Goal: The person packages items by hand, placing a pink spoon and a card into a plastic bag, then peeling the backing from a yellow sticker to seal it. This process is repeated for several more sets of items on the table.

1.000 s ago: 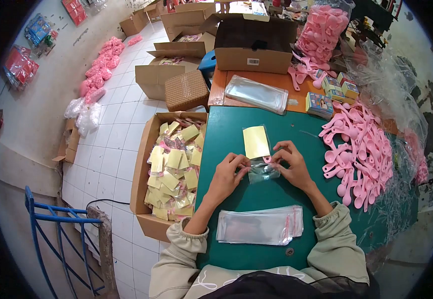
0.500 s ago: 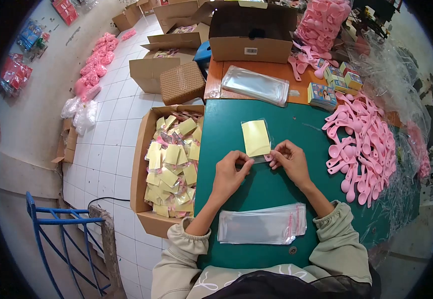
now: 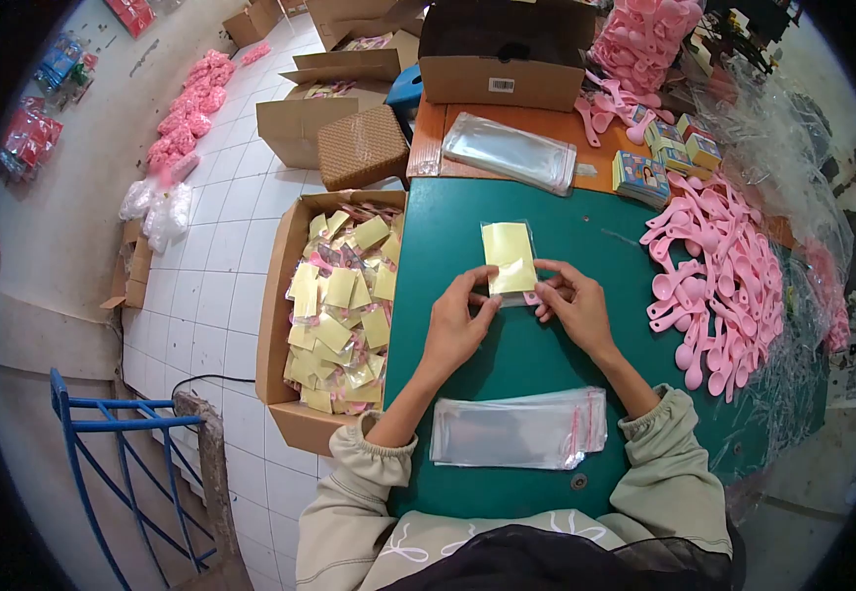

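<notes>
A clear plastic packet with a pale yellow card (image 3: 508, 246) lies in front of me, toward the far side of the green table. My left hand (image 3: 460, 320) pinches its left edge near the lower corner. On the opposite side, the fingers of my right hand (image 3: 577, 307) are closed on the right edge. A bit of pink shows at the packet's lower right, mostly hidden by those fingers. Nearer to my body is a stack of clear plastic bags (image 3: 507, 430) with a reddish strip at the right end.
Pink plastic spoons (image 3: 723, 286) are heaped at the right, beside stacks of printed cards (image 3: 641, 177). A carton (image 3: 285, 325) full of yellow-card packets (image 3: 334, 345) stands to the left. More clear bags (image 3: 509, 153) lie at the back before an open box (image 3: 502, 79).
My left hand has moved from below the packet's corner up to its left edge. My right hand stays at the right side, its fingers a little higher along the edge.
</notes>
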Demonstrator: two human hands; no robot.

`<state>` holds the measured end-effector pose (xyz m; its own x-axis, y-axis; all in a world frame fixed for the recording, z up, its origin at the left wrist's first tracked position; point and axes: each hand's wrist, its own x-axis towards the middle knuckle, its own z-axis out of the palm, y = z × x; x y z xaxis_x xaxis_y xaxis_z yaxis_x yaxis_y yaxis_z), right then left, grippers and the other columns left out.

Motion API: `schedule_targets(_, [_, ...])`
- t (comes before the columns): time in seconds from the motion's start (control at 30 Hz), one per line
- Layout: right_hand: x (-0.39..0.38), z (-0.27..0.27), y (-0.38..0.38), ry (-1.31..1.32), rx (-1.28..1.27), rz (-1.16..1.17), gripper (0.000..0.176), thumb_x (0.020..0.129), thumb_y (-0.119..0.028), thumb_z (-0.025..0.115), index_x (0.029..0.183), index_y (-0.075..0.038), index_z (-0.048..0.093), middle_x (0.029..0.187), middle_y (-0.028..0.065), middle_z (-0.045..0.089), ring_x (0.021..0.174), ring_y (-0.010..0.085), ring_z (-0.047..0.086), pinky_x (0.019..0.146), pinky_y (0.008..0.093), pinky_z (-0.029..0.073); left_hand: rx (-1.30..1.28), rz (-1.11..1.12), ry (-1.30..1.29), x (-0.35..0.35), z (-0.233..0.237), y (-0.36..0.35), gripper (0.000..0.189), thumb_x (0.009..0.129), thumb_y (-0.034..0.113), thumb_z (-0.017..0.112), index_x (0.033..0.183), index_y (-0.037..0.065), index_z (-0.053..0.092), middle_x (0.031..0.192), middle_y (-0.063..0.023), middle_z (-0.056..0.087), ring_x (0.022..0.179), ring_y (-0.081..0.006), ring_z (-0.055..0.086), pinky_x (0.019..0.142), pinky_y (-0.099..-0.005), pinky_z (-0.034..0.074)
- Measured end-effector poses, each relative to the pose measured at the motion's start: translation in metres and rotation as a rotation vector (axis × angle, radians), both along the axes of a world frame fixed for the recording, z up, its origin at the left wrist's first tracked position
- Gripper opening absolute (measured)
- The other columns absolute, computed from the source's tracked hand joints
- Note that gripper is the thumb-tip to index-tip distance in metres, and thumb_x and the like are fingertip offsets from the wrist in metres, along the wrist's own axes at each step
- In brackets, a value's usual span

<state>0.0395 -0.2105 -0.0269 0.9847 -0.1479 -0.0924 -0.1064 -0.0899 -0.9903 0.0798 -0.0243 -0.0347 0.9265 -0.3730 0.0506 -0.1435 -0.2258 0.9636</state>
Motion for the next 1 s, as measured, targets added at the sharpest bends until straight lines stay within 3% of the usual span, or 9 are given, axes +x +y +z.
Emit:
schedule_targets(0.1, [-0.003, 0.008, -0.006, -0.017, -0.178, 0.088, 0.028, 0.086, -0.008, 0.061, 0.113, -0.001, 0.058, 0.076, 0.0069, 0.061, 0.059, 0.0118, 0.06, 0.051, 0.0223, 0.05, -0.076, -0.031, 0.176, 0.003, 0.0, 0.013, 0.042, 0.084, 0.007, 0.061, 0.125, 0.008, 0.052, 0.112, -0.0044, 0.059, 0.076, -0.0072, 0.056, 0.055, -0.0201, 0.046])
schedule_targets(0.13, [-0.009, 0.018, -0.01, -0.021, -0.335, 0.119, 0.035, 0.084, -0.014, 0.064, 0.116, -0.004, 0.057, 0.093, 0.0117, 0.059, 0.072, 0.0183, 0.061, 0.063, 0.0281, 0.052, -0.091, 0.012, 0.199, 0.004, 0.002, 0.021, 0.042, 0.082, 0.007, 0.062, 0.124, 0.009, 0.053, 0.098, -0.0052, 0.063, 0.067, -0.0082, 0.055, 0.055, -0.0236, 0.048])
schedule_targets(0.23, [-0.044, 0.045, -0.023, -0.194, -0.78, 0.334, 0.052, 0.078, -0.024, 0.07, 0.124, -0.008, 0.051, 0.115, 0.018, 0.049, 0.095, 0.0284, 0.056, 0.082, 0.0372, 0.048, 0.007, 0.117, 0.139, 0.005, 0.019, 0.071, 0.045, 0.084, 0.011, 0.061, 0.128, 0.011, 0.051, 0.117, -0.002, 0.058, 0.078, -0.0079, 0.056, 0.058, -0.0219, 0.048])
schedule_targets(0.4, [-0.116, 0.077, -0.026, -0.014, -0.847, 0.598, 0.089, 0.065, -0.039, 0.077, 0.136, -0.008, 0.034, 0.131, 0.0246, 0.034, 0.117, 0.04, 0.039, 0.098, 0.0442, 0.036, -0.002, 0.414, 0.074, 0.018, -0.01, 0.169, 0.039, 0.086, 0.009, 0.059, 0.124, 0.008, 0.055, 0.118, -0.0058, 0.059, 0.079, -0.0075, 0.056, 0.067, -0.022, 0.047])
schedule_targets(0.5, [-0.139, 0.082, -0.022, 0.052, -0.903, 0.604, 0.102, 0.058, -0.036, 0.081, 0.139, -0.006, 0.028, 0.135, 0.0264, 0.03, 0.122, 0.0419, 0.034, 0.101, 0.0451, 0.034, 0.171, 0.439, 0.014, 0.037, -0.055, 0.214, 0.045, 0.083, 0.01, 0.061, 0.126, 0.005, 0.05, 0.121, -0.0116, 0.057, 0.1, -0.0213, 0.059, 0.083, -0.031, 0.048])
schedule_targets(0.6, [-0.151, 0.081, -0.019, 0.094, -0.903, 0.551, 0.103, 0.056, -0.026, 0.083, 0.139, -0.006, 0.027, 0.136, 0.0236, 0.03, 0.123, 0.04, 0.034, 0.102, 0.0439, 0.034, 0.692, 0.355, -0.469, 0.01, -0.042, 0.202, 0.053, 0.08, 0.01, 0.065, 0.128, 0.003, 0.046, 0.128, -0.0154, 0.05, 0.117, -0.0283, 0.05, 0.095, -0.0363, 0.042])
schedule_targets(0.67, [-0.156, 0.08, -0.023, 0.143, -0.902, 0.542, 0.103, 0.055, -0.019, 0.083, 0.139, -0.006, 0.027, 0.136, 0.0213, 0.031, 0.123, 0.0384, 0.034, 0.102, 0.0428, 0.035, 0.205, 0.027, -0.223, -0.027, 0.005, 0.16, 0.07, 0.075, 0.021, 0.073, 0.133, 0.003, 0.038, 0.137, -0.0186, 0.039, 0.125, -0.033, 0.04, 0.103, -0.04, 0.033])
schedule_targets(0.8, [-0.16, 0.074, -0.031, 0.142, -0.81, 0.504, 0.098, 0.058, -0.011, 0.081, 0.139, -0.003, 0.026, 0.134, 0.019, 0.034, 0.122, 0.0363, 0.036, 0.101, 0.0396, 0.037, 0.505, -0.523, -0.454, -0.089, 0.054, 0.105, 0.1, 0.061, 0.05, 0.077, 0.138, 0.007, 0.029, 0.144, -0.0199, 0.026, 0.135, -0.0342, 0.024, 0.109, -0.0504, 0.021])
schedule_targets(1.0, [-0.161, 0.062, -0.038, 0.138, -0.681, 0.482, 0.096, 0.06, -0.008, 0.08, 0.139, -0.002, 0.025, 0.132, 0.02, 0.036, 0.121, 0.0366, 0.039, 0.101, 0.0382, 0.037, 0.563, -0.534, -0.498, -0.115, 0.022, 0.068, 0.091, 0.069, 0.056, 0.068, 0.137, 0.008, 0.032, 0.142, -0.0188, 0.029, 0.133, -0.035, 0.027, 0.108, -0.0542, 0.017])
